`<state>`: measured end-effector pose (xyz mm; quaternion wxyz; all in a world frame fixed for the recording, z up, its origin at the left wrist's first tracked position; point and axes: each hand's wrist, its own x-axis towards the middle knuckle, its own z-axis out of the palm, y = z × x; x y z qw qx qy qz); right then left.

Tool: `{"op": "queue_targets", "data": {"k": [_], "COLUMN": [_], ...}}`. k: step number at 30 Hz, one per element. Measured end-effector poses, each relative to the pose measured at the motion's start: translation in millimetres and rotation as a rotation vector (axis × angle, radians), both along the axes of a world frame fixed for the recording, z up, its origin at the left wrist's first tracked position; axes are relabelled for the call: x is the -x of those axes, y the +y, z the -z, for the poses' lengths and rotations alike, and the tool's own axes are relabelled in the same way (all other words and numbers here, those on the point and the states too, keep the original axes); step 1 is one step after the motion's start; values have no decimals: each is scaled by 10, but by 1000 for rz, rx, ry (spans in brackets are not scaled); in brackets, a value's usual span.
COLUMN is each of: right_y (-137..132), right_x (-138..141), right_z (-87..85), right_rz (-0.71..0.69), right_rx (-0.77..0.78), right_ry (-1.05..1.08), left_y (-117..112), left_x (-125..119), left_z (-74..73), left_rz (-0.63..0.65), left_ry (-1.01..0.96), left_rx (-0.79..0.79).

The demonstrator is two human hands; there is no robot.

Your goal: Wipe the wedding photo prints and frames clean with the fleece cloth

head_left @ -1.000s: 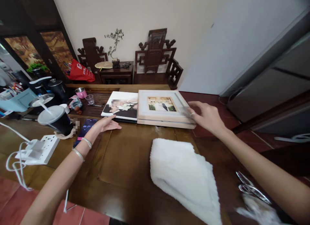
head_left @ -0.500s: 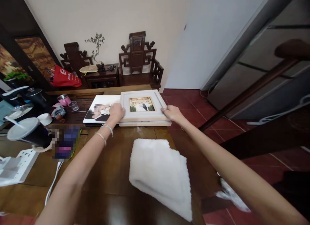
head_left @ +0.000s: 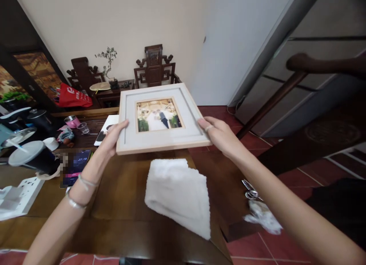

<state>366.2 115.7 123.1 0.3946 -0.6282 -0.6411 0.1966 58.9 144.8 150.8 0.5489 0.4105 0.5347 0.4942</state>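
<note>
A pale wooden picture frame [head_left: 160, 141] with a grey mat and a colour photo is held up above the brown table [head_left: 122, 204], tilted toward me. My left hand [head_left: 113, 137] grips its left edge, thumb on top. My right hand [head_left: 219, 133] grips its right edge, a ring on one finger. Below the frame a folded white fluffy cloth [head_left: 177, 194] lies on the table. A flat photo print [head_left: 104, 130] behind the frame is mostly hidden by it.
At the left stand a dark lidded cup [head_left: 31, 158], a phone [head_left: 77, 166], a white power strip [head_left: 17, 196], a pink mug [head_left: 71, 121] and a small glass [head_left: 84, 127]. Scissors [head_left: 250, 190] and white scraps [head_left: 261, 217] lie at right. Carved chairs [head_left: 154, 69] line the wall.
Both hands went to the frame's side edges, then lifted it off the table and drew it toward me, tilted up. The camera view also shifted to the right.
</note>
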Motion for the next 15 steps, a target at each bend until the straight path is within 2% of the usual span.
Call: {"op": "queue_targets", "data": {"k": [2,4,8,11,15], "right_y": [-326,-673,-1254,-1438,-1348], "right_x": [31,74,260,492,822], "right_z": [48,201,650,887,921], "right_rz": [-65,-73,-70,34,174], "right_rx": [32,71,103,188,258], "right_ry": [104,168,-17,-208,-462], "left_y": [-331,-660,-1234,-1586,-1989], "left_x": [92,196,424,585,758], "left_z": [-29,-50,-63,-24,71], "left_rz": [-82,-171,-386,-507,-643], "left_ry": [-84,-121,-116,-63,0], "left_rx": [58,78,124,143,248]}}
